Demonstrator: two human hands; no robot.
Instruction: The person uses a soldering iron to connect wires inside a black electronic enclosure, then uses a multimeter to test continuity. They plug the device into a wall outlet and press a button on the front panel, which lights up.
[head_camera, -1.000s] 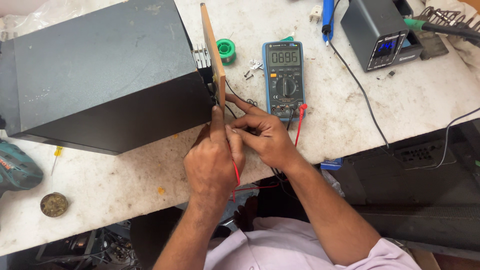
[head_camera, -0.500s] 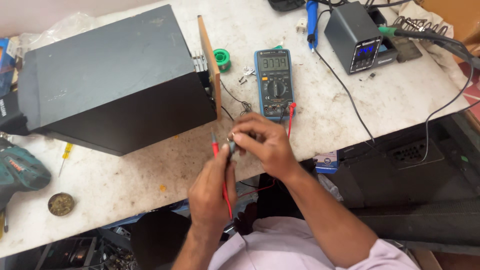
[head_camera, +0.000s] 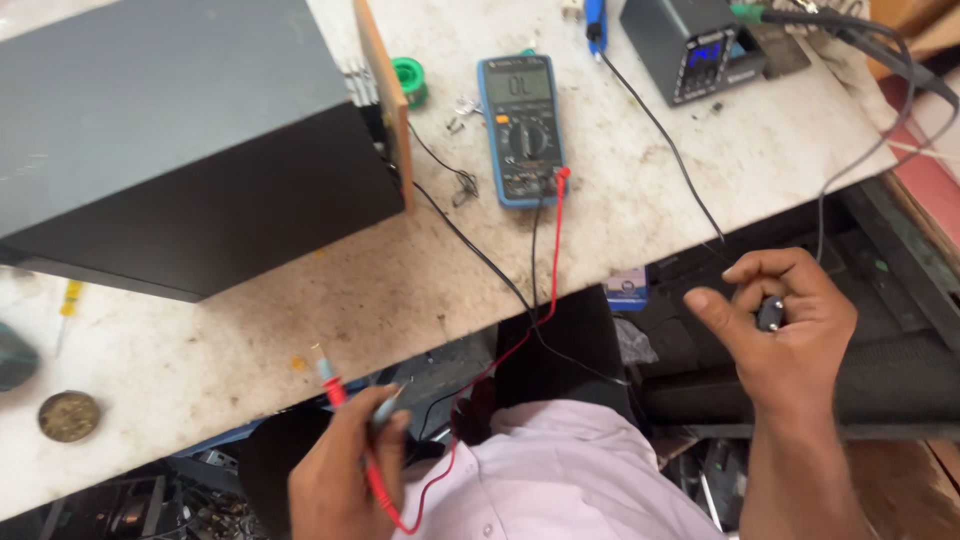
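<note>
Probes of a blue multimeter (head_camera: 522, 130) sit in the person's left hand (head_camera: 345, 470) below the table's near edge: a red probe (head_camera: 335, 392) and a grey-tipped one (head_camera: 385, 405) are pinched together between thumb and fingers, tips pointing up toward the table. Red lead (head_camera: 553, 260) and black lead (head_camera: 533, 265) run from the meter's lower end over the near edge down to that hand. The right hand (head_camera: 790, 330) hovers off the table's near right edge, its grip clenched around a small dark object (head_camera: 770, 315) too hidden to identify, thumb extended. The meter lies flat near the middle of the pale, speckled table (head_camera: 640, 200). A large dark grey box (head_camera: 180, 140) fills the far left, with a wooden board (head_camera: 385, 100) standing on edge against its right side. A green solder spool (head_camera: 410, 80) lies just beside the board. A dark soldering station (head_camera: 690, 45) stands at the far right edge. A round tin (head_camera: 68, 415) rests near the near left corner.
</note>
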